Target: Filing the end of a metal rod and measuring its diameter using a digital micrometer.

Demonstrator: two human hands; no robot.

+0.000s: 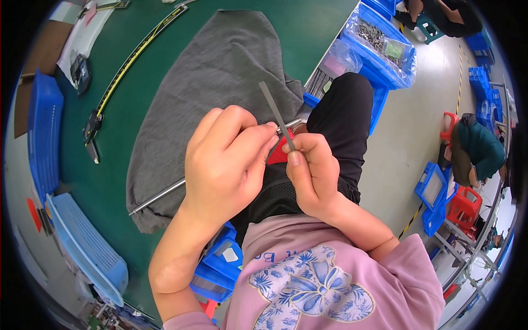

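My left hand (223, 157) is closed round a thin shiny metal rod (158, 196). The rod runs from the lower left, passes behind the palm, and comes out past the fingertips. Pinched between thumb and fingers of my right hand (312, 170) is a narrow, flat grey strip (270, 103), pointing up and away. It crosses the rod's far end; whether the two touch I cannot tell. Under the left hand and rod, a crumpled grey cloth (203, 77) covers part of the green table (124, 104).
Calipers (92, 127) lie left of the cloth, with another dark measuring tool (81, 74) beyond. Blue baskets (47, 132) line the left edge. At right, blue bins (379, 38) hold bagged metal parts and rods. A person (476, 143) bends over near red stools (465, 208).
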